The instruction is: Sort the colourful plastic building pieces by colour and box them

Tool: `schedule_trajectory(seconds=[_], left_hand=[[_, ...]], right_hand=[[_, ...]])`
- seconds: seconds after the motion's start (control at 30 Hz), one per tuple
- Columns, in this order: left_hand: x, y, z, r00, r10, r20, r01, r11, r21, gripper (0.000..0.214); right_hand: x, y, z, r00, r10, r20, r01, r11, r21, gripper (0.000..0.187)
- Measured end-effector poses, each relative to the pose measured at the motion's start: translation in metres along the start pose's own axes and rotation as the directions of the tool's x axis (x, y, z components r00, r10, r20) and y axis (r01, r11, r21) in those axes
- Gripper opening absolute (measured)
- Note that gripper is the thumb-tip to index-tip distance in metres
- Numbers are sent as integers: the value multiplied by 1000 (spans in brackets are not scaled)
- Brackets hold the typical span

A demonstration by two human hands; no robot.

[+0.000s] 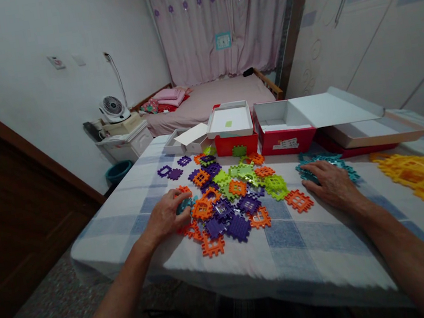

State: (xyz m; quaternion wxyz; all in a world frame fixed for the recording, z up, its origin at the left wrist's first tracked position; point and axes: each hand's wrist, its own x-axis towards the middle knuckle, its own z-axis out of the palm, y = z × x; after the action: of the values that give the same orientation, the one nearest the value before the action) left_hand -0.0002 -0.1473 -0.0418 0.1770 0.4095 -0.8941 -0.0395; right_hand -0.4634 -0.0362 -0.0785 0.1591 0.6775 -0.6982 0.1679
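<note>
Notched plastic building tiles lie in a mixed pile on the table, among them purple tiles (239, 228), orange tiles (212, 245) and lime green tiles (275, 186). At the pile's left edge, my left hand (165, 215) has its thumb and fingers closed around a teal building tile (187, 204), partly hidden by the fingers. My right hand (330, 182) lies over a separate heap of teal tiles (346, 166), fingers stretched out and resting on it. Farther right spreads a heap of yellow tiles (417, 176).
Behind the tiles stand a red box (236, 144) with a white tray (229, 120) on top, an open red box (288, 139), a small white box (196, 145) and a wide lid (378, 130). A checked cloth (290, 253) covers the table. A bed (219, 99) stands beyond.
</note>
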Motion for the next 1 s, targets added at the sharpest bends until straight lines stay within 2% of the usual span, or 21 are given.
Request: schedule_trajectory(seconds=[0.07, 0.17, 0.37, 0.57, 0.77, 1.0], left_hand=[[-3, 3, -1, 998, 28, 62, -32, 996, 79, 36], [-3, 3, 0, 995, 19, 96, -32, 991, 132, 38], [3, 3, -3, 984, -1, 180, -9, 998, 56, 45], [9, 10, -9, 973, 14, 232, -20, 1000, 23, 43], [19, 17, -16, 934, 53, 354, -68, 997, 29, 52], [30, 22, -17, 937, 14, 348, -35, 998, 55, 39]], right_hand=[[0, -1, -1, 1000, 5, 4, -5, 1000, 1, 38], [0, -1, -1, 1000, 4, 3, -4, 1000, -12, 38], [0, 0, -1, 999, 12, 31, -11, 1000, -27, 39], [0, 0, -2, 999, 17, 42, -18, 1000, 6, 38], [0, 0, -1, 999, 19, 29, -20, 1000, 18, 38], [0, 0, -1, 1000, 13, 12, -13, 1000, 11, 39]])
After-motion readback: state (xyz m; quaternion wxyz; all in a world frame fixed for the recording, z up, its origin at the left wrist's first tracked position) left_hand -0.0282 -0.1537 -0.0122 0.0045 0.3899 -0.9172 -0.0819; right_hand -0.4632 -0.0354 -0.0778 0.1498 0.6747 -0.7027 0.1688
